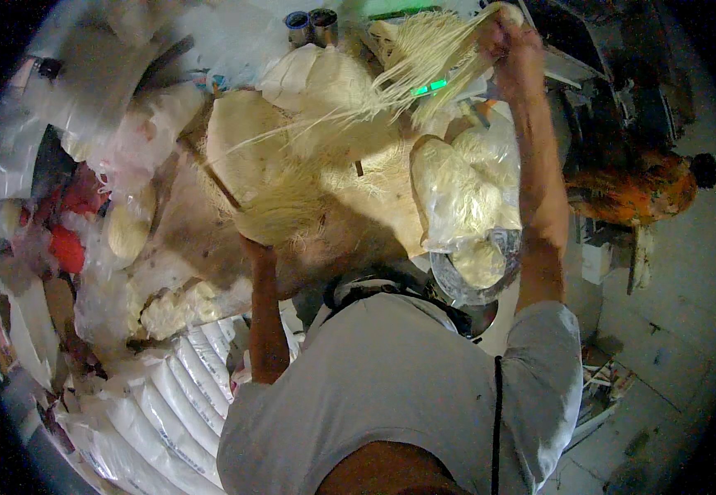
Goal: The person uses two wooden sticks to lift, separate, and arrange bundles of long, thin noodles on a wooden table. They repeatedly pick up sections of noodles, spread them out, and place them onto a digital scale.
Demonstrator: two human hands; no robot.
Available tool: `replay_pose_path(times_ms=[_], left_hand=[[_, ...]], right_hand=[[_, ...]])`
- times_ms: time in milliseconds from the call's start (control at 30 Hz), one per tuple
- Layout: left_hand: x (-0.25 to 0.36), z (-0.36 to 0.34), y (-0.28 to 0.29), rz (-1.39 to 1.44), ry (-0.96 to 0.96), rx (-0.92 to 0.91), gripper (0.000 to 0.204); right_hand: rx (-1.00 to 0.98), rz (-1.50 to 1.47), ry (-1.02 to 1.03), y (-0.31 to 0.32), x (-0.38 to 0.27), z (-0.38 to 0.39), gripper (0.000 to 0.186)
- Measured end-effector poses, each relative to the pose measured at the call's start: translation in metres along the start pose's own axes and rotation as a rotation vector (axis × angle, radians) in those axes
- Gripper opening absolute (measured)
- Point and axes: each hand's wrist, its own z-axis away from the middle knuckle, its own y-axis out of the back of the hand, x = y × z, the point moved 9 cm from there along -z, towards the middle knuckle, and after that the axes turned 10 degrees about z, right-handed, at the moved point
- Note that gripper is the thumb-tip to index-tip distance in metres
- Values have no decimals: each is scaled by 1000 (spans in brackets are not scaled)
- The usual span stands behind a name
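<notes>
High at the right, my right hand (508, 33) is closed on the upper end of long pale noodle-like strands (432, 49), which fan down to the left over the work board (168, 231). My left hand (255, 241) is lower, at the near edge of a loose, blurred heap of strands (279, 210); its fingers are hidden. A brown stick (209, 172) slants up-left from beside that hand. Pale sheets or mats (238, 132) lie under and behind the strands. To the right, clear bags of pale noodles (465, 190) rest by a metal bowl (448, 280).
Crumpled plastic bags (139, 132) and red items (67, 247) crowd the left. Rows of white sacks (168, 396) lie at lower left. Two metal cans (322, 26) and a glowing green object (430, 87) are at the back. A person in orange (638, 194) is on the right.
</notes>
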Motion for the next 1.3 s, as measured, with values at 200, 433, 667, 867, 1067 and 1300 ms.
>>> replay_pose_path(times_ms=[200,433,667,867,1067,1300], left_hand=[[17,-8,12,-225,-355,-73,59],[35,-19,32,-330,-346,83,59],[50,-40,59,-537,-229,247,48],[44,-5,-31,-1267,-450,45,46],[43,-20,-55,-1954,-660,-52,48],[6,43,-122,-1481,-473,63,47]], right_hand=[[72,119,195,36,-32,-85,28],[-83,2071,496,23,146,-174,22],[16,1773,168,-43,359,-132,41],[105,1514,322,-117,255,-34,34],[-441,422,9,-204,249,134,42],[-516,432,-255,-251,240,219,33]])
